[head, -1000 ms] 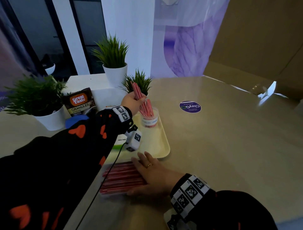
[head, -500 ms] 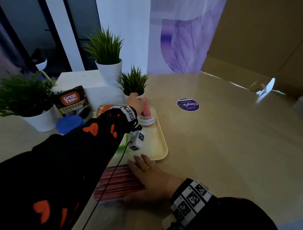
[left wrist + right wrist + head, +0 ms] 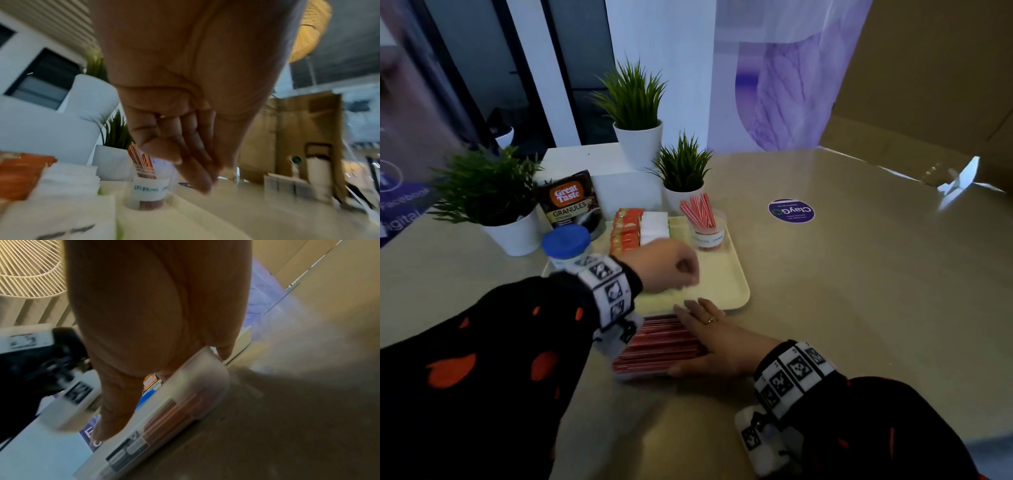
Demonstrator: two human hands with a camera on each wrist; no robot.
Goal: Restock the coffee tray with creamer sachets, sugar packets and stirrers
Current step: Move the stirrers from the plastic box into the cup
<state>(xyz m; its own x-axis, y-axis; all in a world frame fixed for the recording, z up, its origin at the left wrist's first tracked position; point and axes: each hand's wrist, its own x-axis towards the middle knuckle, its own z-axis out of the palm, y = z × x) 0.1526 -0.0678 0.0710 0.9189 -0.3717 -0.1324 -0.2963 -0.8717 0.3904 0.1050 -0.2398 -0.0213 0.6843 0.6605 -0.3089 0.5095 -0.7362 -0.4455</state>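
Note:
A cream tray [image 3: 726, 287] carries orange sachets [image 3: 625, 229], white packets [image 3: 654, 224] and a clear cup [image 3: 705, 236] of red-and-white stirrers [image 3: 698, 210]. My left hand [image 3: 683, 270] hovers over the tray's middle, short of the cup, with fingers loosely bent and nothing in them. The left wrist view shows those fingers [image 3: 185, 154] hanging relaxed in front of the labelled cup [image 3: 149, 188]. My right hand [image 3: 705, 325] lies flat on a clear pack of stirrers [image 3: 654, 342] on the table in front of the tray. In the right wrist view the pack [image 3: 170, 410] sits under the palm.
Left of the tray stand a coffee granules pouch [image 3: 570, 202] and a blue-lidded jar [image 3: 566, 241]. Potted plants [image 3: 493, 205] [image 3: 683, 178] [image 3: 635, 113] line the back and left. A round purple sticker [image 3: 791, 210] marks the table; cardboard [image 3: 928, 102] rises at the back right.
My left hand put its stirrers into the cup, let go and drew back over the tray. The right hand stayed on the pack.

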